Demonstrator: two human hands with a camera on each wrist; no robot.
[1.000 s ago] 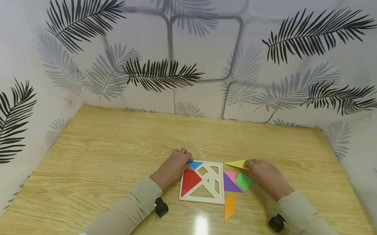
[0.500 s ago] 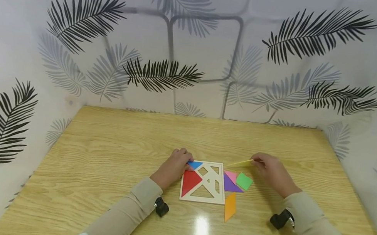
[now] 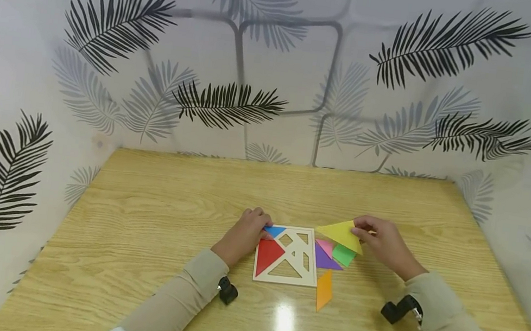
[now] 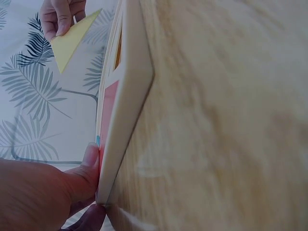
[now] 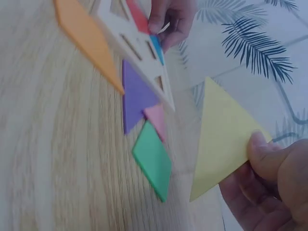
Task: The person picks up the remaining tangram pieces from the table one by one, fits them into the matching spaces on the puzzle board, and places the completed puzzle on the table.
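Observation:
My right hand (image 3: 383, 243) pinches a yellow triangle tangram piece (image 5: 226, 139) between thumb and fingers, its flat face tilted toward the head camera. In the head view the piece overlaps part of the green square (image 3: 344, 255). My left hand (image 3: 243, 237) grips the top left corner of a pale wooden tangram board (image 3: 284, 281), thumb on its face, fingers at its edge. A red triangle (image 3: 269, 255) and a blue piece (image 3: 275, 232) sit in the board's slots; the other cutouts show bare table. The thumb partly covers the blue piece.
Right of the board lie a purple triangle (image 3: 325, 258), a pink triangle (image 5: 156, 119) beside it and an orange parallelogram (image 3: 324, 291) nearer the front. The wooden table (image 3: 184, 189) ends at a leaf-patterned cloth (image 3: 276, 68) behind.
My right hand has lifted the yellow triangle off the table and turned it, first edge-on, now face toward the head camera. The left hand and board have stayed in place.

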